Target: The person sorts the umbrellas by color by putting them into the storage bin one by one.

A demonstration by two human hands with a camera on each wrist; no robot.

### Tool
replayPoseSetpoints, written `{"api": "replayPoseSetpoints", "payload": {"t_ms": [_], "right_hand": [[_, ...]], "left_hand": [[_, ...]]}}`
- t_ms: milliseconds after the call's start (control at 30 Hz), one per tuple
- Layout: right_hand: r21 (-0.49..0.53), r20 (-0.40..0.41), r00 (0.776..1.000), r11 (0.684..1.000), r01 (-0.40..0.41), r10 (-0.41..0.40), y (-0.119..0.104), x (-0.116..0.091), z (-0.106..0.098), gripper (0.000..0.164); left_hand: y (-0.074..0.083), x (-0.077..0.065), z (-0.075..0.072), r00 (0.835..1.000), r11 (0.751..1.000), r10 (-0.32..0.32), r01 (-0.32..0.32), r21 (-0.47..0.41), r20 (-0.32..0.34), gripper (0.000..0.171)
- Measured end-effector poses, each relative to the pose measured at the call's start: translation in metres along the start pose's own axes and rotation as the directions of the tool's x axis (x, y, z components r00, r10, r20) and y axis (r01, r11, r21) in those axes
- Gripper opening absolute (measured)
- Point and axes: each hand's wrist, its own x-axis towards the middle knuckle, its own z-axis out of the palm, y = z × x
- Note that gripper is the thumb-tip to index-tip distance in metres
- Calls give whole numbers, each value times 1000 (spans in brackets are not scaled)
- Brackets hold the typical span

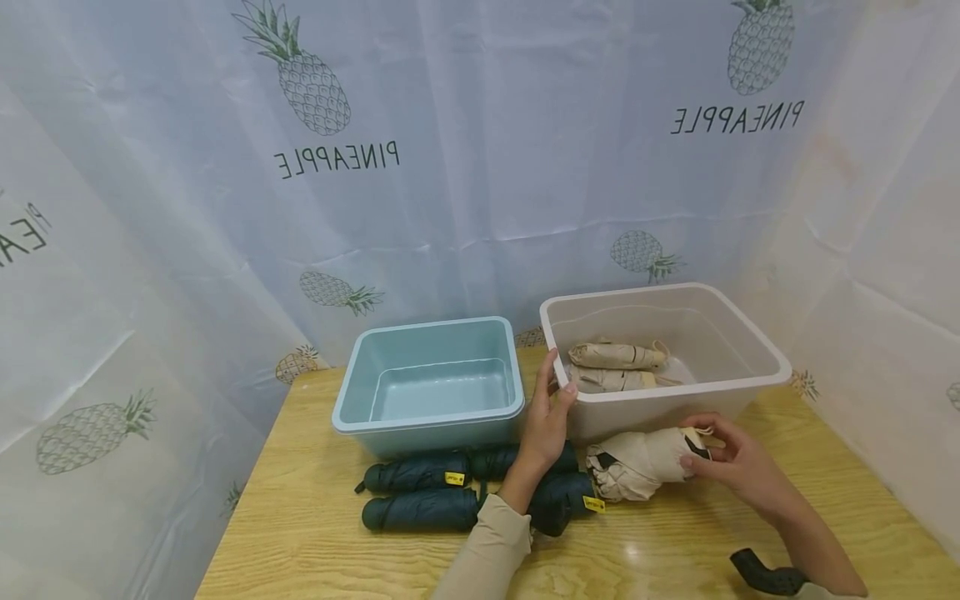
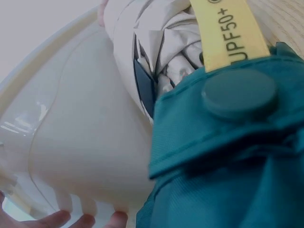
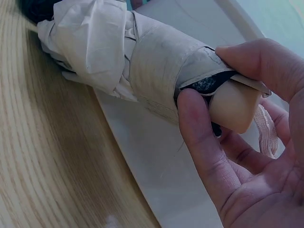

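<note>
My right hand (image 1: 742,467) grips the handle end of a folded beige umbrella (image 1: 645,462), thumb and fingers around it. In the right wrist view, the umbrella's cloth (image 3: 95,47) looks loosely bunched at the far end, a band wraps its middle, and a cord loop (image 3: 266,130) hangs by the handle. My left hand (image 1: 546,421) touches the front left corner of a whitish bin (image 1: 675,388). Its fingertips (image 2: 85,221) rest against the bin's outer wall in the left wrist view. Two beige umbrellas (image 1: 615,357) lie inside that bin.
A light blue bin (image 1: 427,425) stands left of the whitish one. Several dark teal folded umbrellas (image 1: 420,510) with yellow tags lie on the wooden table (image 1: 300,533) before the bins, partly behind my left arm. A pineapple-print curtain (image 1: 480,167) surrounds the table's back and sides.
</note>
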Motion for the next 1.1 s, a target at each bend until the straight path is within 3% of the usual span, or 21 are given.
{"api": "replayPoseSetpoints", "payload": {"t_ms": [433, 667, 1100], "right_hand": [[161, 4, 994, 982, 104, -106, -5, -1, -9, 48], [198, -6, 994, 974, 105, -106, -8, -2, -12, 49], [370, 58, 984, 919, 134, -167, -26, -2, -20, 54]], "left_hand": [[0, 0, 0, 1000, 1000, 16, -16, 11, -3, 63], [-1, -1, 0, 1000, 1000, 8, -8, 8, 1, 62], [0, -1, 0, 1000, 1000, 4, -3, 6, -3, 62]]}}
